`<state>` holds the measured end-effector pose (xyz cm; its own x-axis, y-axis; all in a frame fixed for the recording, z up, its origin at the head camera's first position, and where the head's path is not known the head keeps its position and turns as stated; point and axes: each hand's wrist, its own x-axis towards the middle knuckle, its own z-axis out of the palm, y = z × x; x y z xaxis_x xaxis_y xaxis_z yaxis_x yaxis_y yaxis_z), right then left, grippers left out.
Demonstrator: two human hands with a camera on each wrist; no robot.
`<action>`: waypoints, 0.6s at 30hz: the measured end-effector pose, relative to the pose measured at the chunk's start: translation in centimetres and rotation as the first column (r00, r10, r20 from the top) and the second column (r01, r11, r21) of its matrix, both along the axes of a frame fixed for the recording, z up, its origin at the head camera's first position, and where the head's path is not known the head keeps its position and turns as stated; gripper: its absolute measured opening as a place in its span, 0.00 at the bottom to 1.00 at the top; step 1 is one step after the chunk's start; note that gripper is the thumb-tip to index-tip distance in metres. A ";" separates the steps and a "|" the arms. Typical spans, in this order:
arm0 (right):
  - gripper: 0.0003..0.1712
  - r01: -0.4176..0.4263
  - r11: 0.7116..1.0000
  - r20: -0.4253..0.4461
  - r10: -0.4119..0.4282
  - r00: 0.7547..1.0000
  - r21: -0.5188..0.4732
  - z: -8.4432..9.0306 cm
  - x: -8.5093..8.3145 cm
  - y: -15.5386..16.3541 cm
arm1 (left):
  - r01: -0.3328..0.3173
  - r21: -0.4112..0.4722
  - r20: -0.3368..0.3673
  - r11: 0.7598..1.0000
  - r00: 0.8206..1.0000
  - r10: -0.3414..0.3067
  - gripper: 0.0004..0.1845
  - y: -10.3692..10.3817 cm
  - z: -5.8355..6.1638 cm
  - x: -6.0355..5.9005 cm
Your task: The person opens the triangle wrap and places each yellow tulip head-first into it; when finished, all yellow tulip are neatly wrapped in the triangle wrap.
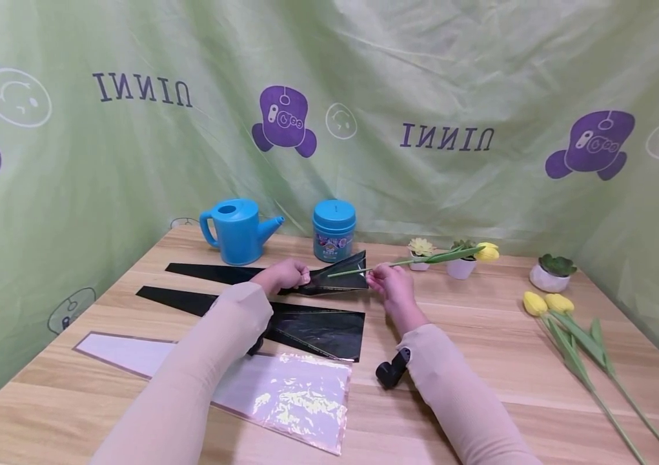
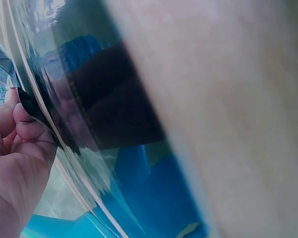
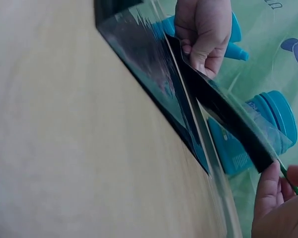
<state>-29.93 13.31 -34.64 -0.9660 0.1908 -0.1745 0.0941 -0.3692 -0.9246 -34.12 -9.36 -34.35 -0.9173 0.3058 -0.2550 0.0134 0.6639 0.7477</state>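
Tulip [image 1: 468,253] stem end hidden inside hand-held black sleeve [image 1: 337,276].

Wearing long, close-fitting sleeves in pale beige-pink on both arms, reaching down to the wrists. Carrying a small black camera strapped under the right wrist [image 1: 392,371], another showing as a dark lump beneath the left sleeve [image 1: 255,345]. Hands bare.
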 end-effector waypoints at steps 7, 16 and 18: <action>0.04 -0.174 0.964 0.046 0.168 0.985 0.201 -0.4 0.0 -0.2 | -0.014 0.006 0.020 1.000 1.000 0.014 0.09 -0.1 0.1 0.0; 0.12 -0.213 0.944 0.067 0.202 0.977 0.253 -0.5 0.4 0.4 | -0.002 0.007 -0.002 1.000 1.000 0.002 0.10 -0.2 0.1 0.2; 0.14 -0.216 0.942 0.071 0.204 0.976 0.257 -0.4 0.6 0.7 | 0.007 0.001 -0.010 1.000 1.000 -0.007 0.11 -0.1 0.2 0.3</action>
